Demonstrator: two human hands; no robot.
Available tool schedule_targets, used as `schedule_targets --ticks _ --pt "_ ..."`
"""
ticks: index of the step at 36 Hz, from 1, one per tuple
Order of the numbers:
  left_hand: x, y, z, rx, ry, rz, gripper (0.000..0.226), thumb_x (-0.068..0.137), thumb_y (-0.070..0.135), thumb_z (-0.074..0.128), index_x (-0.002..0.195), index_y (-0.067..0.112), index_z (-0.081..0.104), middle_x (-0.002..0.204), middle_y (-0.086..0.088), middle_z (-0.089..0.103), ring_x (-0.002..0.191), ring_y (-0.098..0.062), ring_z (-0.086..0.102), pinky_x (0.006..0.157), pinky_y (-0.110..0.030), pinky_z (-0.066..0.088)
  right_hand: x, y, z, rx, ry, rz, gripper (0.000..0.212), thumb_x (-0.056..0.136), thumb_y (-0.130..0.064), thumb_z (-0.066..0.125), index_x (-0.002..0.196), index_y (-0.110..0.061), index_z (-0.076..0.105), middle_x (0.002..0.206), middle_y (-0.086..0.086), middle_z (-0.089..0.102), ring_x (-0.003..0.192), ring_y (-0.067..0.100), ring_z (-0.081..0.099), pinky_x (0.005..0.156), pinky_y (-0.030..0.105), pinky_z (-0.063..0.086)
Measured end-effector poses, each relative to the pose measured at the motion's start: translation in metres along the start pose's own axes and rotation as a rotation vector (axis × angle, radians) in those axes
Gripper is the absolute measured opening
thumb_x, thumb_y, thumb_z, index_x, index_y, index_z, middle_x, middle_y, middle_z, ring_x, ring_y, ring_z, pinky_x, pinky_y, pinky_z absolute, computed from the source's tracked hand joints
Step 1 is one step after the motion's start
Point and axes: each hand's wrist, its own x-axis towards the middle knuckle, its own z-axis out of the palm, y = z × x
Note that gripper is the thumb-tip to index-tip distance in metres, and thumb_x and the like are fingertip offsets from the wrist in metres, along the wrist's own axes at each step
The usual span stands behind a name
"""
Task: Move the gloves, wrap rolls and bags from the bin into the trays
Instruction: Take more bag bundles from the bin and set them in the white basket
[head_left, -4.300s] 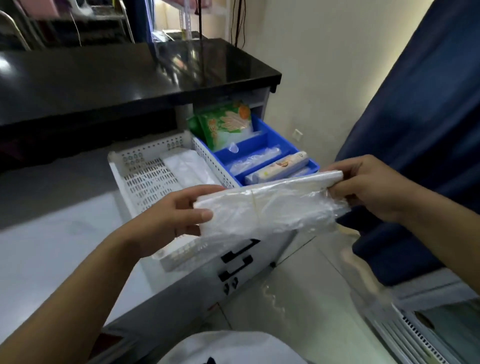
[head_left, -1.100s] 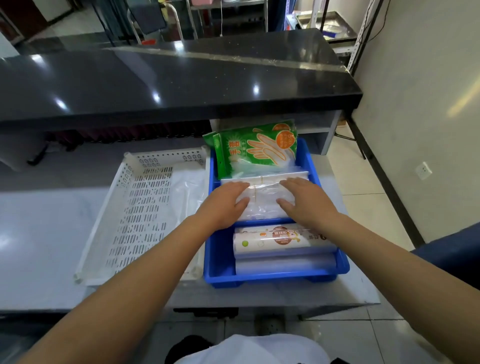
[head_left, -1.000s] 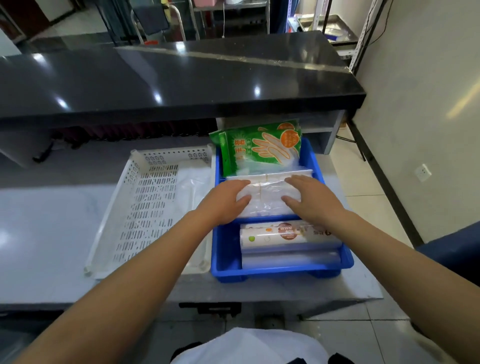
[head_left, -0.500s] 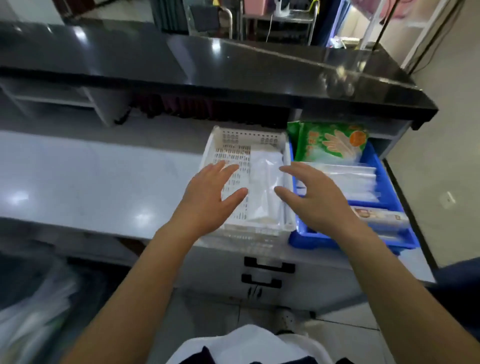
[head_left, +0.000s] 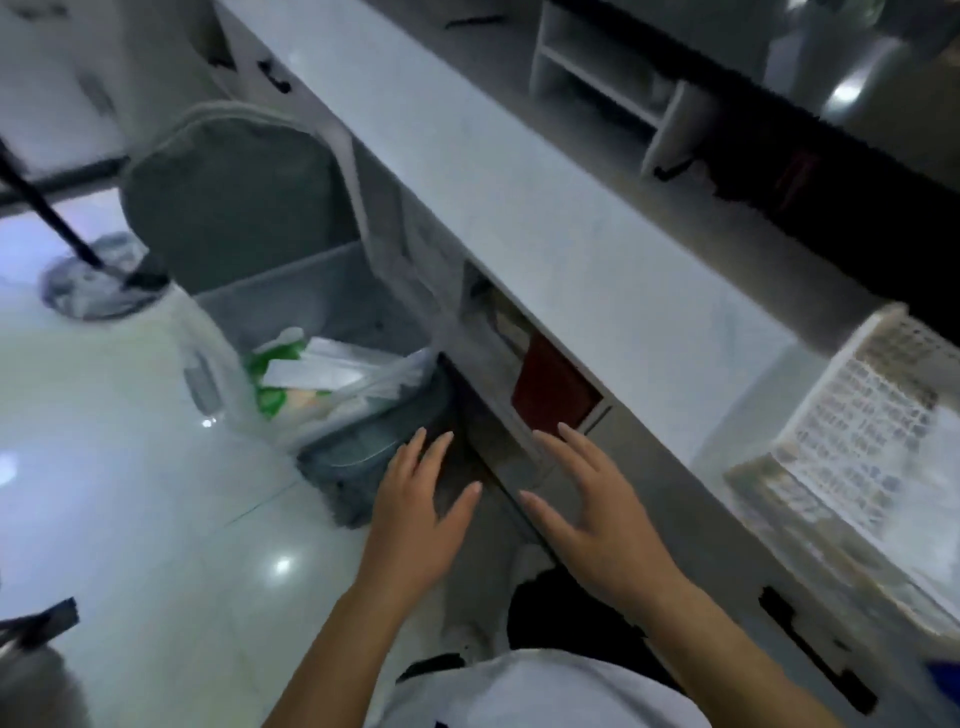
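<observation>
A grey bin (head_left: 317, 291) stands on the floor beside the counter, its lid up. Inside lie clear plastic bags (head_left: 358, 374) and a green glove pack (head_left: 270, 400), blurred by motion. My left hand (head_left: 421, 499) hovers near the bin's front corner with fingers spread and nothing in it. My right hand (head_left: 587, 499) is beside it, fingers straight and empty, in front of the counter's open shelf. The white perforated tray (head_left: 852, 426) sits on the counter at the right edge. The blue tray is out of view except a sliver at the bottom right.
The white counter (head_left: 571, 228) runs diagonally across the view, with a red item (head_left: 550, 389) in the open shelf below it. A white shelf unit (head_left: 613, 78) stands at the back. A black pole on a round base (head_left: 93, 286) stands on the glossy floor at left.
The view has swung left and down from the trays to the bin on the floor. Both hands have left the trays empty and now hover near the bin.
</observation>
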Motion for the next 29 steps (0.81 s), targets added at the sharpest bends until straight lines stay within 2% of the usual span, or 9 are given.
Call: schedule_targets --ticks 7,13,16,23,29 --pt "0.002 -0.056 -0.035 -0.012 0.082 -0.185 0.075 0.082 0.067 0.045 0.148 0.032 0.037 0.159 0.004 0.028 0.147 -0.017 0.024 0.116 -0.045 0.031 0.075 -0.039 0.041 -0.041 -0.209 -0.107 0.063 0.09 -0.051 0.061 0.147 -0.036 0.04 0.159 -0.007 0.028 0.147 0.008 0.023 0.119 0.031 0.024" --pt "0.043 -0.087 -0.09 -0.004 0.156 -0.342 0.067 0.09 0.054 0.058 0.149 0.039 0.031 0.162 0.009 0.019 0.148 -0.013 0.018 0.12 -0.039 0.025 0.176 -0.072 0.078 -0.04 -0.321 -0.185 0.062 0.089 -0.048 0.063 0.145 -0.032 0.044 0.157 -0.005 0.033 0.145 0.01 0.027 0.118 0.028 0.024" --pt "0.067 -0.094 -0.125 0.03 0.155 -0.411 0.066 0.091 0.052 0.058 0.149 0.038 0.03 0.162 0.01 0.019 0.148 -0.014 0.019 0.119 -0.036 0.024 0.229 -0.089 0.09 -0.039 -0.359 -0.231 0.062 0.089 -0.047 0.064 0.145 -0.03 0.045 0.157 -0.001 0.034 0.145 0.014 0.028 0.119 0.035 0.026" --pt "0.141 -0.108 -0.197 0.142 0.028 -0.516 0.064 0.092 0.049 0.056 0.15 0.038 0.031 0.163 0.009 0.017 0.149 -0.014 0.015 0.121 -0.036 0.018 0.34 -0.109 0.112 -0.024 -0.442 -0.145 0.06 0.091 -0.043 0.063 0.145 -0.023 0.045 0.156 0.009 0.036 0.145 0.023 0.031 0.118 0.036 0.026" --pt "0.215 -0.118 -0.211 0.157 -0.074 -0.512 0.063 0.095 0.047 0.053 0.152 0.036 0.027 0.162 0.01 0.017 0.148 -0.012 0.015 0.119 -0.03 0.013 0.396 -0.093 0.152 -0.125 -0.569 -0.01 0.067 0.085 -0.054 0.057 0.145 -0.026 0.045 0.155 0.012 0.038 0.143 0.026 0.034 0.115 0.039 0.03"
